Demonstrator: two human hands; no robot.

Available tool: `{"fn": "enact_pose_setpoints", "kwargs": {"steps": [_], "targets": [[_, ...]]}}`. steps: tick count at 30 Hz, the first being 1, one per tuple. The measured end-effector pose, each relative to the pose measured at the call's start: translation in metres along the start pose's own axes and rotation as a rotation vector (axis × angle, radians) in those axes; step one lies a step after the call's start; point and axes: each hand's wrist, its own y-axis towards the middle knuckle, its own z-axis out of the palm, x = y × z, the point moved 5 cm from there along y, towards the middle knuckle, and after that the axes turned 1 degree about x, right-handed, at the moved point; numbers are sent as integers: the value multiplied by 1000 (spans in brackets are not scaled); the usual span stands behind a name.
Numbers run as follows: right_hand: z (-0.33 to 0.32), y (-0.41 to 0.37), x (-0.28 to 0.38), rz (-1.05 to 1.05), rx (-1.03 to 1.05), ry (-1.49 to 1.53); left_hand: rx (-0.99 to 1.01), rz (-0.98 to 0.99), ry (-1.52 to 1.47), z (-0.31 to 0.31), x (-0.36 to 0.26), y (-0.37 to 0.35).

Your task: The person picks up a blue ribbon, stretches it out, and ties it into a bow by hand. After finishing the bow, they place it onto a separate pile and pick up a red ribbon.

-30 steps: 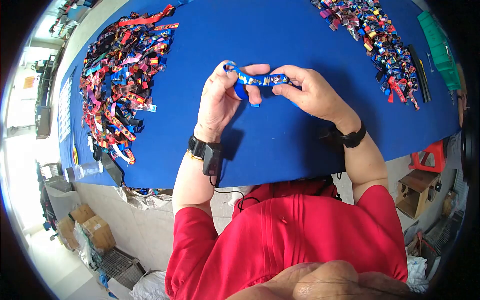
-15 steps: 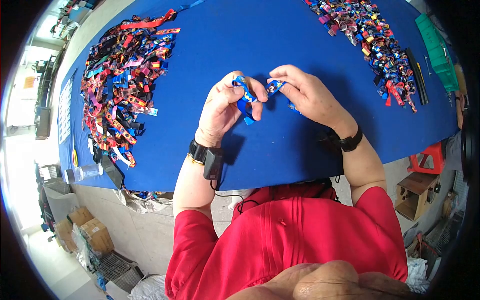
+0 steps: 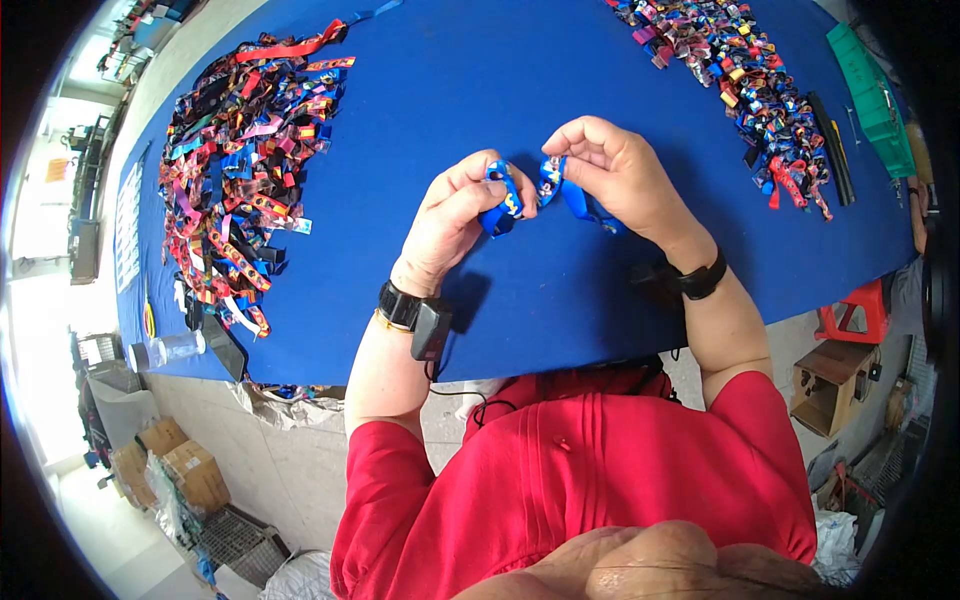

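A blue ribbon with a bright pattern on it is up in front of the person, over the blue counter, between the two hands. The left hand has its grip pinched on one part, and the ribbon bends into a loop by the thumb. The right hand has its grip closed on another part, and a bit hangs down under the fingers. The hands are near each other, but I cannot tell if they touch. A big messy heap of strips (red, black, pink and blue ones) lies far off on the left. A long pile of small folded pieces lies on the right, with a green bin past it. A clear bottle lies on its side at the left edge, next to a flat black thing. Each wrist has a black band.
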Motion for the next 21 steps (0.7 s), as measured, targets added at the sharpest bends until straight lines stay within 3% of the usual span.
{"fn": "enact_pose_setpoints", "kwargs": {"steps": [13, 21], "targets": [[6, -2, 6, 82, 87, 145, -25, -87, 85, 0, 8, 1], [7, -1, 7, 50, 98, 70, 37, -207, 231, 2, 11, -3]]}}
